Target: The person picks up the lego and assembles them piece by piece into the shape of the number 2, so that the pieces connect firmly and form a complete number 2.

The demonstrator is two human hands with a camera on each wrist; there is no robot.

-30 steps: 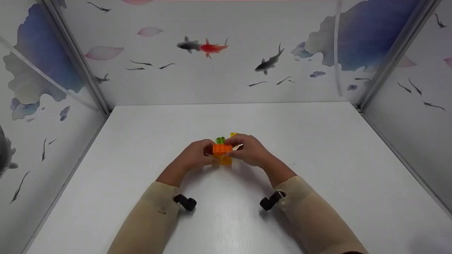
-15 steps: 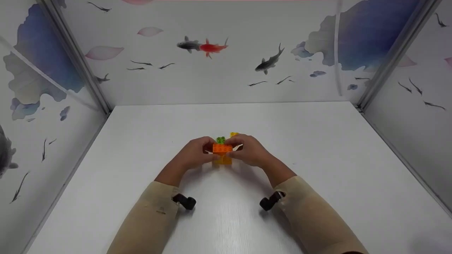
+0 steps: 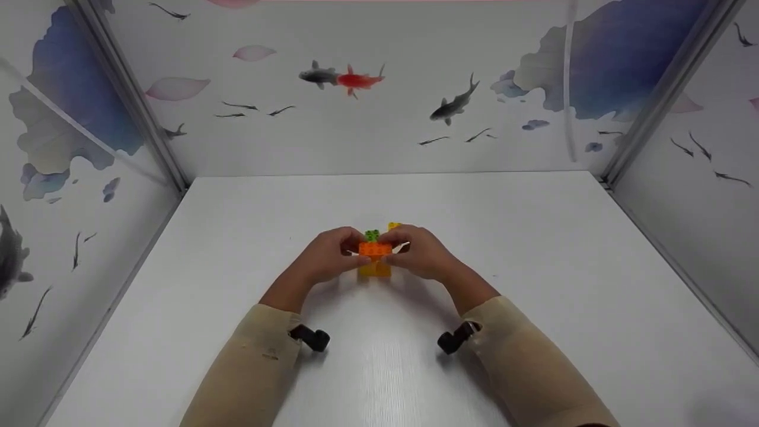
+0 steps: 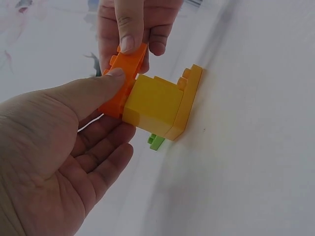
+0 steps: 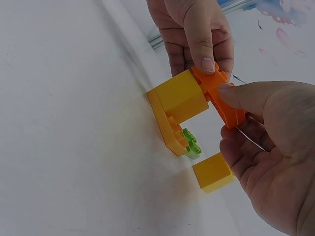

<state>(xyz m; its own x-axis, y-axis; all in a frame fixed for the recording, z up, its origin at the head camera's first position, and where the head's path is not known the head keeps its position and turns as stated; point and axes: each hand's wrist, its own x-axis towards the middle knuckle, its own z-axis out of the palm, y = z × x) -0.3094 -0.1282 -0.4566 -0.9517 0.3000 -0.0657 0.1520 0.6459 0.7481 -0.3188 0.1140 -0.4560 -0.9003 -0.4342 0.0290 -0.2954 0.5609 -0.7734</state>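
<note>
My left hand (image 3: 333, 256) and right hand (image 3: 422, 255) pinch an orange toy brick (image 3: 375, 249) from its two sides, thumbs on the near face. The brick has studs on top and sits over a yellow block (image 4: 153, 102), right at its upper end. In the right wrist view a narrow gap with short studs shows between orange brick and yellow block at one side. That block stands on a flat yellow-orange brick (image 4: 189, 101), which lies on the table and has studs showing at one end. Fingers behind the orange brick are partly hidden.
A green brick (image 5: 191, 143) is just behind the flat brick. Another yellow block (image 5: 214, 173) stands beyond it, close by my right fingers and partly hidden by them. The white table (image 3: 379, 356) is bounded by printed wall panels (image 3: 379, 136) at the back and sides.
My left hand has shifted slightly up and its thumb has risen onto the near face of the orange brick. The right hand has stayed nearly still, with its pinch kept.
</note>
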